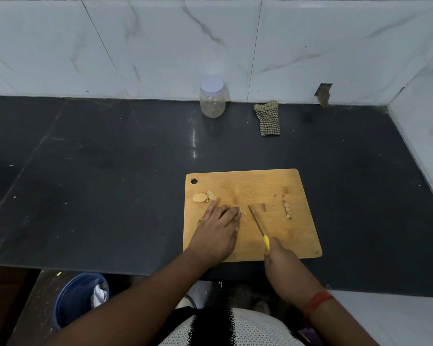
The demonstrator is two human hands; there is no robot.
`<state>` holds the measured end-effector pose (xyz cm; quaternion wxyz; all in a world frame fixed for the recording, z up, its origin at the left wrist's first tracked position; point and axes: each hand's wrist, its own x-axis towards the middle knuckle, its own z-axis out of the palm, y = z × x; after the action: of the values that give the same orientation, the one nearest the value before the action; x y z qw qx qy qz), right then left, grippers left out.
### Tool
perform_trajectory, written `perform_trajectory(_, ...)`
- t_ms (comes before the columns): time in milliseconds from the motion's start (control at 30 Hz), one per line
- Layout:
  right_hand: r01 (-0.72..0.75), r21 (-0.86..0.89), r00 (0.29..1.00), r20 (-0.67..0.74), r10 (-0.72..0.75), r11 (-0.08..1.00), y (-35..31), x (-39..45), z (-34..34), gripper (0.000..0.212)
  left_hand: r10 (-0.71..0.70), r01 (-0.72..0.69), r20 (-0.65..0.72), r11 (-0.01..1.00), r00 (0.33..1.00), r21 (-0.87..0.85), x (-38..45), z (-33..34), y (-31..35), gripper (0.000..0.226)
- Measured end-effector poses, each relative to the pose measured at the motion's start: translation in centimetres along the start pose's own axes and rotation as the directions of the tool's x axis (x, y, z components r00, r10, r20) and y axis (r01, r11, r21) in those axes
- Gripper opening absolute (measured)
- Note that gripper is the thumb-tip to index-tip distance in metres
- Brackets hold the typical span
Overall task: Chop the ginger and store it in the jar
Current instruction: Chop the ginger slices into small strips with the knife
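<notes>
White marble-veined wall tiles (160, 46) back a dark stone counter (85, 171); a blue bucket (75, 300) stands below.

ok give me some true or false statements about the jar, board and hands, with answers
1. The jar has its lid on. True.
2. The jar stands on the cutting board. False: it stands on the counter, by the wall.
3. The right hand grips a yellow-handled knife. True.
4. The checked cloth lies on the cutting board. False: it lies on the counter, right of the jar.
5. Ginger pieces lie on the cutting board near the left hand. True.
</notes>
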<state>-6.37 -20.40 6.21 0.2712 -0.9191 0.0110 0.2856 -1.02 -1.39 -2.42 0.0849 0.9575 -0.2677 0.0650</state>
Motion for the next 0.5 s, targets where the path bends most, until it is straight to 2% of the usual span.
perform_trajectory(100, -0.015, 0.059, 0.999, -0.045, 0.018, 0.998, -0.1, 0.5, -0.9, 0.016, 0.007, -0.007, 0.008, 0.999, 1.0, -0.039, 0.3, -0.1, 0.7, 0.045)
perform_trajectory(300, -0.076, 0.165, 0.996, -0.025, 0.081, 0.983, 0.1, 1.0, -1.2, 0.017, -0.022, 0.022, 0.003, 0.995, 1.0, -0.1, 0.5, -0.7, 0.7, 0.045)
perform_trajectory(500, -0.02, 0.075, 0.998, 0.053, 0.017, 0.997, -0.2, 1.0, 1.4, 0.024, -0.298, 0.291, -0.055, 0.951, 0.953, -0.108, 1.0, -2.6, -2.3, 0.04)
